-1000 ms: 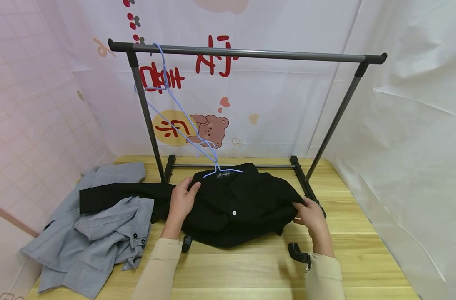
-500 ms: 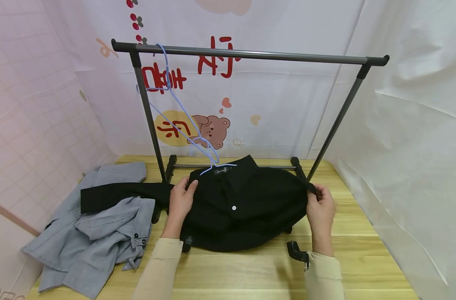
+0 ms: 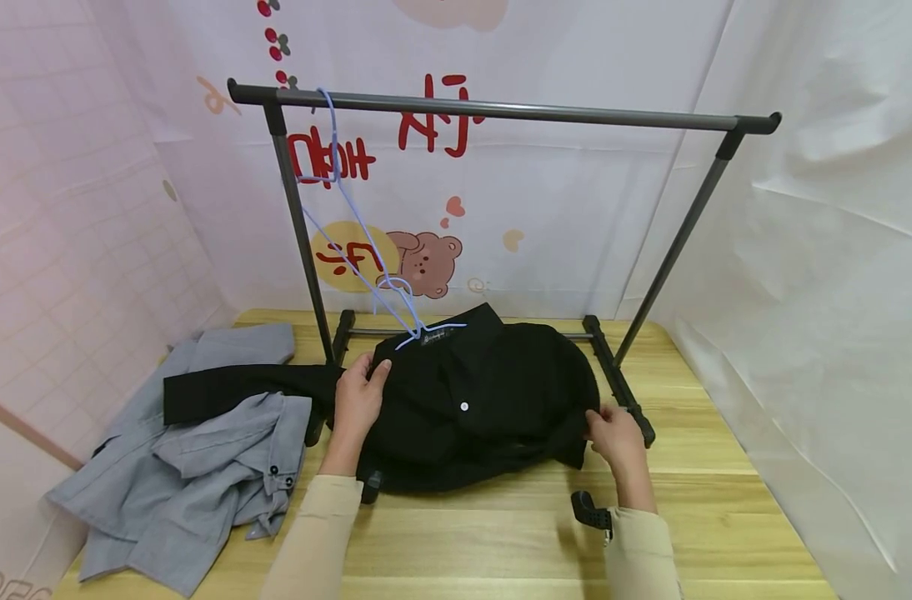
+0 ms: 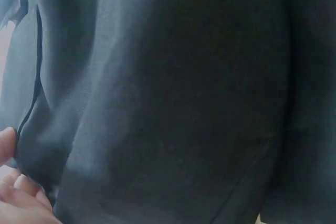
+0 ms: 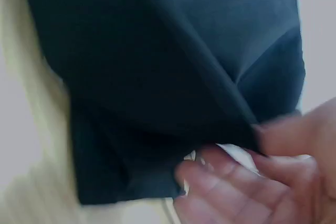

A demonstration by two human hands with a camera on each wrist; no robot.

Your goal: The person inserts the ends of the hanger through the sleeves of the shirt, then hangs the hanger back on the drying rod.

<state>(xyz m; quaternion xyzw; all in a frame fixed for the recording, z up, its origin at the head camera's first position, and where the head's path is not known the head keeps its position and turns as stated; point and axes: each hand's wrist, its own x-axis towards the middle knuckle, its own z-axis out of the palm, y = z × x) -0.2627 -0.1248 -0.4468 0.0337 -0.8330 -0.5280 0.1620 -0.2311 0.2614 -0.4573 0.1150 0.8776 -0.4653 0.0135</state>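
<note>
A black shirt (image 3: 501, 375) with a white button hangs spread between my hands, its collar toward the rack. At its left shoulder my left hand (image 3: 357, 402) grips the cloth with thumb and fingers; in the left wrist view the dark fabric (image 4: 157, 98) fills most of the picture. My right hand (image 3: 619, 437) pinches the shirt's right side; the right wrist view shows thumb and forefinger on the edge of the black cloth (image 5: 131, 77). A blue hanger (image 3: 443, 327) shows at the collar opening, the rest of it hidden inside the shirt. One black sleeve extends left.
A grey garment rack (image 3: 501, 109) stands at the back of the wooden table (image 3: 471, 542). Another blue hanger (image 3: 362, 225) hangs from its rail at the left. Grey clothes (image 3: 201, 492) lie heaped at the left, with the black sleeve across them.
My right hand moved outward to the right with the cloth, then back inward and down. The shirt's collar and its hanger rose a little and shifted left. My left hand kept its grip.
</note>
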